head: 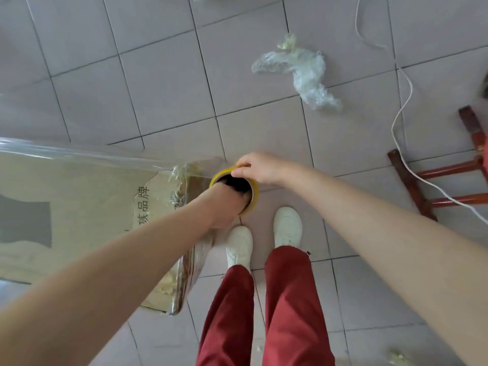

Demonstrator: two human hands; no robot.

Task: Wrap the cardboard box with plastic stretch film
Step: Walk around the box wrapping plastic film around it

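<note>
There is one cardboard box (pixel 79 207) and one roll of stretch film (pixel 219 175) with a yellow rim. One large crumpled wad of film (pixel 303 72) lies on the floor, plus one small scrap (pixel 398 356). One red wooden frame (pixel 449 169) is present. White cord (pixel 392 125) shows in two stretches; whether they join cannot be told. There are two white shoes (pixel 239 244), two red trouser legs (pixel 293 299) and two hands: left hand (pixel 224 207) and right hand (pixel 260 167).

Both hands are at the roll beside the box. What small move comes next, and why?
Probably carry the roll on around the box. The left hand sits inside the roll's core, the right hand pinches its rim, and film stretches along the box.
</note>
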